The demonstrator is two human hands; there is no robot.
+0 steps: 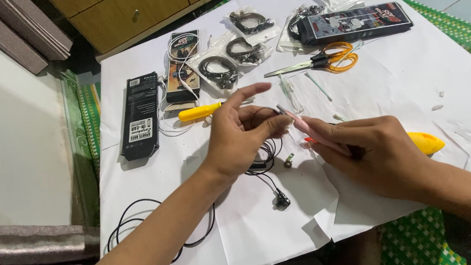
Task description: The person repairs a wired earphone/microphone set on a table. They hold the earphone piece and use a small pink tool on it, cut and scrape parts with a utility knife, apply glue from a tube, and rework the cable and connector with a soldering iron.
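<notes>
Both hands pinch: left hand (244,131) on black cable (266,152), right hand (373,154) half-hiding pink tool (310,128).

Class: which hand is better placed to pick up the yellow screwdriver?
Left. The left hand pinches only the thin black cable and sits right beside the screwdriver; the right hand grips a pink tool, farther away.
</notes>
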